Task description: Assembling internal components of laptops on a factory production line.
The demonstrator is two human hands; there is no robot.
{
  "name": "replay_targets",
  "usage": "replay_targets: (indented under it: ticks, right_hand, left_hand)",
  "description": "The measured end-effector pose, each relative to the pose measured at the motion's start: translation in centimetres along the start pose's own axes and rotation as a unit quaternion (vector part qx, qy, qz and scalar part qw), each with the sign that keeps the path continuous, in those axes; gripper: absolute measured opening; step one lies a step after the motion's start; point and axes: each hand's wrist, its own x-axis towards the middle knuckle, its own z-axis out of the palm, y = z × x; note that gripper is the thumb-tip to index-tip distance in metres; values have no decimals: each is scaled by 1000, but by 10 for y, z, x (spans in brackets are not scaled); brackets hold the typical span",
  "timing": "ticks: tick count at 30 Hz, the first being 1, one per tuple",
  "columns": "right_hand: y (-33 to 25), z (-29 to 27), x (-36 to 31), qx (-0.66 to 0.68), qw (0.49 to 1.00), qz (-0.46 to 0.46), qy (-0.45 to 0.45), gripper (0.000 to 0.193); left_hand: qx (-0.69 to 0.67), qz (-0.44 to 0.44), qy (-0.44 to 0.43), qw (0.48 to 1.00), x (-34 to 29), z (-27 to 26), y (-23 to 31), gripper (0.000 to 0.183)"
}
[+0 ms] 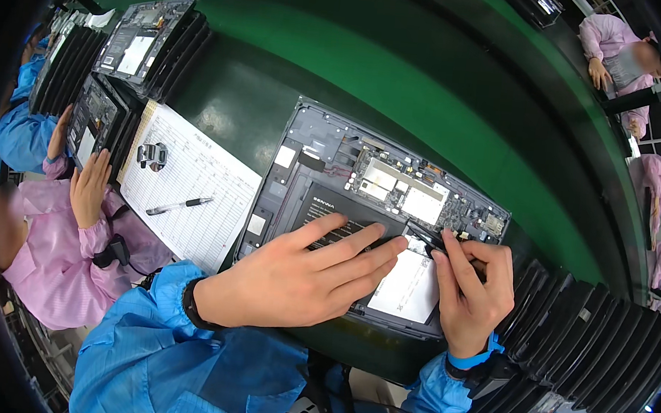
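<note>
While paper (207, 181) lies alongside, the left hand (301, 282) part-covers the battery (352, 210).

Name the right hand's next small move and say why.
Probably a nudge of the slim dark tool at the lower edge of the circuit board: the right hand pinches it with its tip pointing there, and the left hand lies spread across the black battery, seemingly steadying it.

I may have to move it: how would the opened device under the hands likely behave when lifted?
The opened device would probably stay stiff, since it lies flat without visible sagging. It may feel fairly heavy for its size, judging by the broad black pack, apparently a battery. Its exposed circuit board could be fragile if knocked.
</note>
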Motion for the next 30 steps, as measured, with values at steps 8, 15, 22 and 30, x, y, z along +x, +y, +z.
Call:
replay_targets:
  ticks: [8,15,22,30]
  right_hand:
    - [1,1,1,-10,1000,-3,-7,37]
    - [0,1,1,-6,1000,-6,-11,37]
    - [0,0,3,-2,1000,-3,-12,35]
    - [1,-2,5,9,1000,-3,-22,35]
  left_hand:
    - [-3,8,-9,1000,-1,1,-1,39]
    - [-5,-7,-12,1000,-2,0,0,44]
    - [-19,-2,-11,1000,-2,0,0,38]
    - [-5,-11,-9,1000,0,0,2,46]
